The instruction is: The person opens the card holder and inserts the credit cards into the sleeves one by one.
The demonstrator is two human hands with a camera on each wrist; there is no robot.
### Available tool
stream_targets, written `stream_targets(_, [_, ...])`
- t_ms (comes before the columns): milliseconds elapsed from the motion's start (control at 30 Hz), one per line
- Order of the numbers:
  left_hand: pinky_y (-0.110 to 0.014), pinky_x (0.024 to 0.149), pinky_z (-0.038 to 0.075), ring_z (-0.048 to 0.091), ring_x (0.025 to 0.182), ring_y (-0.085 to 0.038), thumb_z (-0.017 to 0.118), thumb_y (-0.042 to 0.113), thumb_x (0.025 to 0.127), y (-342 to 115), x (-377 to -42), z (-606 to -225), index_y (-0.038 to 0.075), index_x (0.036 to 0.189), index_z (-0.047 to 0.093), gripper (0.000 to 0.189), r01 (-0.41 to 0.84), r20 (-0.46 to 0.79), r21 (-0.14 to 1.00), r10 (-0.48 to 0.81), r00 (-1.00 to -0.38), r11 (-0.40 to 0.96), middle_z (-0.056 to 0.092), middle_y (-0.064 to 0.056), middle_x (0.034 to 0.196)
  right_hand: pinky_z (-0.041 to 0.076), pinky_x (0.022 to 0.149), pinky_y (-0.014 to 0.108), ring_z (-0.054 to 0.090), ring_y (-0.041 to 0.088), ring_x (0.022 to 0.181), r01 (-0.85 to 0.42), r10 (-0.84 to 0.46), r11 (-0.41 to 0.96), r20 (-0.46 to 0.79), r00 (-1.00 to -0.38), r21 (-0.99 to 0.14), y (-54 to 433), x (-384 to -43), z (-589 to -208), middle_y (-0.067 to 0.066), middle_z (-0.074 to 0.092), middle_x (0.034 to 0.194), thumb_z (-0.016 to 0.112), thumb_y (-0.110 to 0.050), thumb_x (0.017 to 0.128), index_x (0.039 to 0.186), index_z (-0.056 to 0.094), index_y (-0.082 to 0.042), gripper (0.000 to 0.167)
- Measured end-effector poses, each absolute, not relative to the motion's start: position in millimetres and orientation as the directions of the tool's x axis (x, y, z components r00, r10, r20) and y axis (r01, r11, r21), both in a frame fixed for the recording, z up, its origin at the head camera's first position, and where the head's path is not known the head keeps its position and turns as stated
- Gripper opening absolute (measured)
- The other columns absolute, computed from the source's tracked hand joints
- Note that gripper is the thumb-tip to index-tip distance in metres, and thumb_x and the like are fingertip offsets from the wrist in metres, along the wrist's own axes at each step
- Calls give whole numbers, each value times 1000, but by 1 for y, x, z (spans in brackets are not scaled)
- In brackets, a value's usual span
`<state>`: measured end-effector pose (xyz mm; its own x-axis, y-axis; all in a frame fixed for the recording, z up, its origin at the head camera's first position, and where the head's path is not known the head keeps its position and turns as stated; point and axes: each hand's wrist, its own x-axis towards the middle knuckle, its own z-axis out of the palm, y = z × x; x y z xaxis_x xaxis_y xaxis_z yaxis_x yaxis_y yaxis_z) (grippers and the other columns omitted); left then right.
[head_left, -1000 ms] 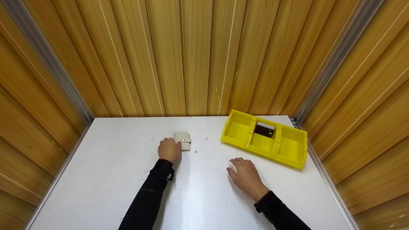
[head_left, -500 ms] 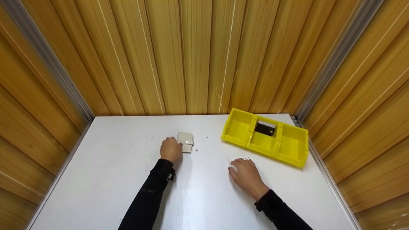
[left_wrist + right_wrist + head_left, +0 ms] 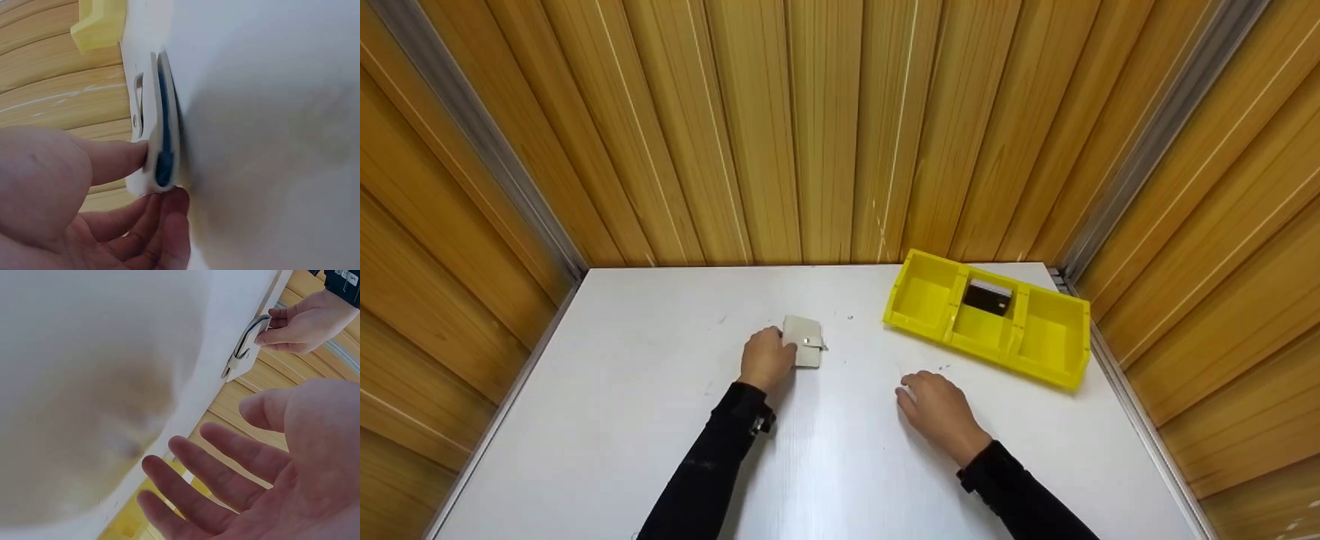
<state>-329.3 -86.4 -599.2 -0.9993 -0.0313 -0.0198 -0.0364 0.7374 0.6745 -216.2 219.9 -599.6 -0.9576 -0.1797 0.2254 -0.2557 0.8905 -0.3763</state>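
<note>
Between thumb and fingers, my left hand [image 3: 767, 360] pinches the left edge of a small off-white wallet [image 3: 804, 343] with a snap strap. In the left wrist view the wallet [image 3: 151, 126] is folded closed and seen from its end, tilted, with blue lining inside; the thumb presses its cover and the fingertips curl under its spine. My right hand [image 3: 939, 409] is low over the white table, right of the wallet, holding nothing. Its fingers [image 3: 216, 475] are spread and relaxed in the right wrist view.
A yellow three-compartment tray [image 3: 982, 355] stands at the back right. Its middle compartment holds a black flat item with a white edge [image 3: 988, 298], leaning on the back wall. Wood-patterned panels [image 3: 825, 135] enclose the white table [image 3: 660, 420] at the back and sides.
My left hand has drawn the wallet slightly right and nearer to me, and the wallet looks larger and more tilted. My right hand has hardly moved. The head view has shifted a little.
</note>
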Motion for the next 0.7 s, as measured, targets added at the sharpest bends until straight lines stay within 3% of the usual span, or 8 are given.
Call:
stream_targets(100, [-45, 87, 62, 76, 100, -31, 70, 17, 101, -86, -321, -603, -7, 121, 75, 32, -33, -35, 728, -11, -999, 685, 79, -22, 114, 64, 86, 50, 78, 33, 97, -242, -169, 890, 215, -962, -387, 218, -216, -599, 12, 80, 102, 72, -20, 105, 108, 82, -4, 19])
stream_targets(300, [-31, 60, 57, 70, 74, -21, 72, 20, 101, -84, -305, -601, -2, 122, 73, 30, -62, -104, 795, 36, -994, 603, 73, -12, 97, 63, 83, 49, 78, 29, 92, -247, -168, 881, 220, -961, -403, 213, -218, -597, 9, 80, 97, 73, -21, 104, 104, 82, -6, 18])
stream_targets(533, [-30, 68, 56, 70, 79, -17, 74, 15, 97, -76, -283, -590, 1, 117, 74, 25, 72, 20, 796, 93, -996, 601, 76, -9, 94, 60, 74, 41, 72, 19, 80, -265, -183, 871, 228, -956, -413, 207, -220, -592, 2, 78, 87, 72, -21, 105, 96, 83, -8, 19])
stream_targets(700, [-30, 66, 57, 70, 77, -16, 74, 14, 95, -67, -265, -583, 3, 115, 74, 22, 118, 54, 822, 130, -990, 558, 78, -11, 95, 59, 72, 38, 69, 15, 75, -281, -191, 862, 243, -951, -422, 201, -222, -586, 0, 77, 83, 73, -21, 104, 93, 82, -10, 19])
